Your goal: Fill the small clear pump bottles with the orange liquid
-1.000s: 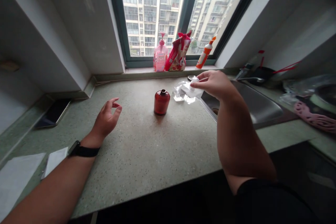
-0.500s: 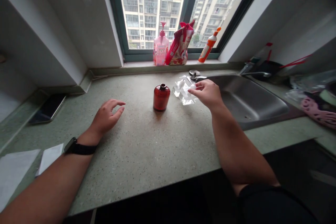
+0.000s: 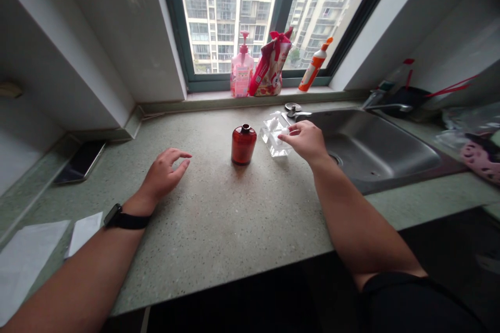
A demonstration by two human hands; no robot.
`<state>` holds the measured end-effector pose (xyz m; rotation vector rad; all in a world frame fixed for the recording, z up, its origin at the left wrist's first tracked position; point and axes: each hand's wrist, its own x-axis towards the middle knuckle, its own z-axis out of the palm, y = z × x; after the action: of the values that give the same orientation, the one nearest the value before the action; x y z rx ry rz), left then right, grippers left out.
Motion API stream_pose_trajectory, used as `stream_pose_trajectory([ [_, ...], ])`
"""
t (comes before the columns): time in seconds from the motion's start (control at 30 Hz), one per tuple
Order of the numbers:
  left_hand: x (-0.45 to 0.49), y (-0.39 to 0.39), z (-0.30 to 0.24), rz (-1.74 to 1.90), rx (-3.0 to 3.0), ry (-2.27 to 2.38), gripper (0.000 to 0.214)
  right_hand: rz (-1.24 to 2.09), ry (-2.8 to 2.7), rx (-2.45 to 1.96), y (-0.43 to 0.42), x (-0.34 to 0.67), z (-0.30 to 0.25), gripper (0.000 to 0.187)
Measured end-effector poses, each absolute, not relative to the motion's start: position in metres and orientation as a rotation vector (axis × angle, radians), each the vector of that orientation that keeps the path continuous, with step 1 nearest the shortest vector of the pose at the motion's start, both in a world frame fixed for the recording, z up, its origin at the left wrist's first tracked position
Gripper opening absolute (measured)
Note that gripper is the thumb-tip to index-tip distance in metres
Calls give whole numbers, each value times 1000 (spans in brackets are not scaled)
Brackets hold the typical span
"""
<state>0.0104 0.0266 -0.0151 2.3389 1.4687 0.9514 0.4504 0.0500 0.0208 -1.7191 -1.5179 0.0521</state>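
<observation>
A small red-brown bottle [image 3: 243, 144] with an open neck stands upright on the speckled green countertop [image 3: 219, 218]. Just right of it lies a clear plastic packet [image 3: 272, 135] holding white pump parts. My right hand [image 3: 304, 140] rests over the packet, its fingertips pinched on a small white piece at the packet's edge. My left hand [image 3: 166, 173] lies on the counter to the left of the bottle, fingers loosely curled and apart, holding nothing. A black watch is on my left wrist.
A steel sink [image 3: 371, 148] lies right of the packet. On the sill stand a pink pump bottle [image 3: 240, 70], a red bag [image 3: 269, 65] and an orange-capped bottle [image 3: 314, 70]. A phone [image 3: 80, 161] lies far left; white papers [image 3: 35, 255] sit near the front left.
My right hand came down from above the sink edge to the packet on the counter. My left hand lowered onto the counter and uncurled a little. The bottle has not moved.
</observation>
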Motion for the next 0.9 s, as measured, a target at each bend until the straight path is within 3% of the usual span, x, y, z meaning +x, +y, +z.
stream_pose_trajectory([
  [0.63,12,25,-14,930,2339,1446,29,-18,-1557,-1748,55,450,13,23],
  [0.83,13,24,-14,933,2334,1474,30,-113,-1501,-1670,45,457,28,45],
  [0.9,14,24,-14,948,2327,1487,31,-166,-1480,-1498,36,451,37,44],
])
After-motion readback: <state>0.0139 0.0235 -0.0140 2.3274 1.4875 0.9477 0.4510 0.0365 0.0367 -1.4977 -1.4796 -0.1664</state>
